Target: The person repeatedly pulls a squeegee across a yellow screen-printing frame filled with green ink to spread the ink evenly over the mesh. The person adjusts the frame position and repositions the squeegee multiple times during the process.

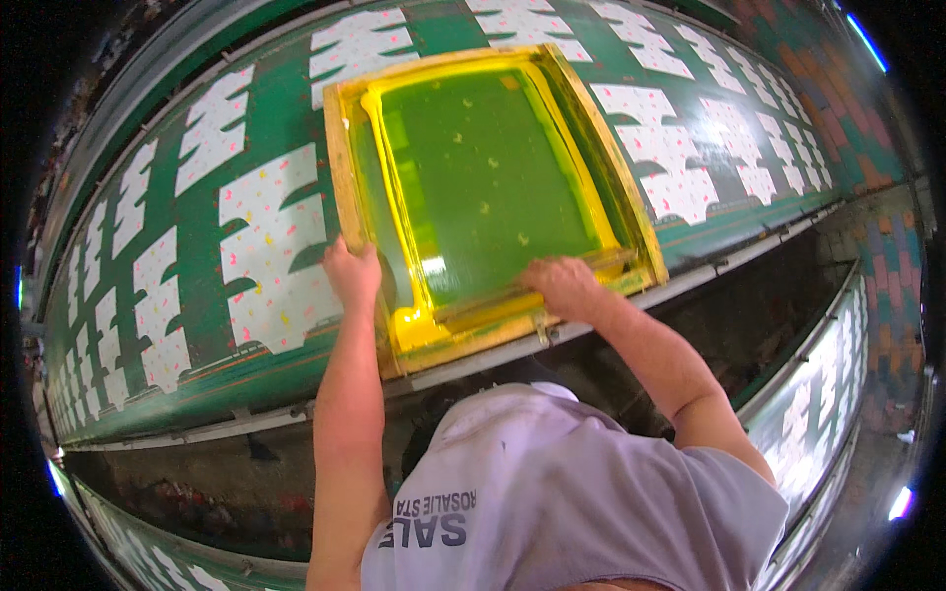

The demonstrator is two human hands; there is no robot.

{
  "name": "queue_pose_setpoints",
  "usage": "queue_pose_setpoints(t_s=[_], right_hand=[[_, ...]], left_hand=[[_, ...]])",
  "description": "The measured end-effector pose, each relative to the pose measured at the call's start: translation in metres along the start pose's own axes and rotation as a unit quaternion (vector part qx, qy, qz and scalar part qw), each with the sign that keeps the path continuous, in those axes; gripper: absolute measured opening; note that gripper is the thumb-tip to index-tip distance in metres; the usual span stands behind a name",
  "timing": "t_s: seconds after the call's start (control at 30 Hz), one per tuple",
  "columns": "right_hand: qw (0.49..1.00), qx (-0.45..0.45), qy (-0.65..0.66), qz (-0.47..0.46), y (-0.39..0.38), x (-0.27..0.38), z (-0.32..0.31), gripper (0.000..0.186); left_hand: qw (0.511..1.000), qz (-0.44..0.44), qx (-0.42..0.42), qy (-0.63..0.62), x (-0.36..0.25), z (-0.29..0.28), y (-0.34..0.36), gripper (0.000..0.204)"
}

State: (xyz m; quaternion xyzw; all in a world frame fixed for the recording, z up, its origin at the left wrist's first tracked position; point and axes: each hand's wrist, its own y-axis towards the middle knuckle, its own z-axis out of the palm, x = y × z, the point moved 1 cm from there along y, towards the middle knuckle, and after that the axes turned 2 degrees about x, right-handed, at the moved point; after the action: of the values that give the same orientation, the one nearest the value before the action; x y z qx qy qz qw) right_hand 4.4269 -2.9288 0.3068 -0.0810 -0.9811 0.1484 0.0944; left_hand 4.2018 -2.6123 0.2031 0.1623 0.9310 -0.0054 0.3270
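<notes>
A wooden screen-printing frame with green mesh and thick yellow ink along its sides lies on the long green table. My left hand grips the frame's left side, a little above the near corner. My right hand is closed on a squeegee lying across the near end of the mesh, with yellow ink around it. White cut fabric pieces with small coloured prints lie on the table on both sides of the frame.
A metal rail runs along the table's near edge, with a dark gap below. Other green tables carrying white pieces stand at the lower right and lower left. Coloured floor tiles show at the far right.
</notes>
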Motion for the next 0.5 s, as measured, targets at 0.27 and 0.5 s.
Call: queue_pose_setpoints(t_s=[0.27,0.5], right_hand=[[0.995,-0.097,0.029,0.001,-0.04,0.018,0.023,0.053],[0.981,-0.19,-0.007,-0.033,-0.014,0.0,0.041,0.066]], left_hand=[[1.0,-0.024,0.009,-0.001,-0.005,-0.001,-0.002,0.061],[0.999,-0.035,0.002,0.015,-0.011,-0.002,-0.004,0.064]])
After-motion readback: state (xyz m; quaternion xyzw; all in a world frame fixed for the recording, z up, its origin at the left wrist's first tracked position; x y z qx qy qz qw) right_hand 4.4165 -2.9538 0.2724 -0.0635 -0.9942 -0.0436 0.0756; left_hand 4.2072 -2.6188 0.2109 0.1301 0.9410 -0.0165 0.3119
